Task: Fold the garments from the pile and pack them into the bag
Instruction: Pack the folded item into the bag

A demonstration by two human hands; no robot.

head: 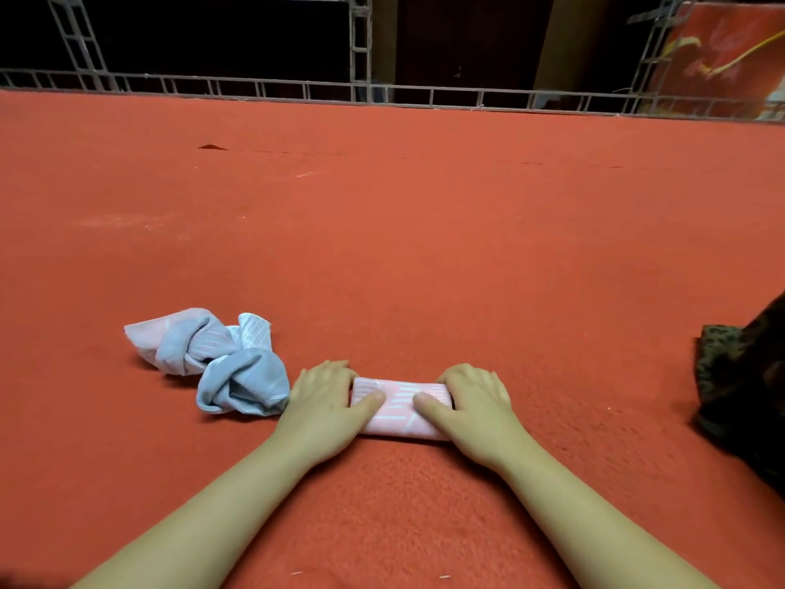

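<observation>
Left hand and right hand | fingers straight, pressing flat on folded pink garment lying between them | crumpled pile resting just left.

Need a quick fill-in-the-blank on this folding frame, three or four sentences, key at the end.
1. Both hands rest on the folded ____ garment.
2. The crumpled blue-grey garments lie beside the ____ hand.
3. The right hand covers the garment's ____ end.
4. Everything lies on a ____ carpet.

Missing words: pink; left; right; red
</observation>
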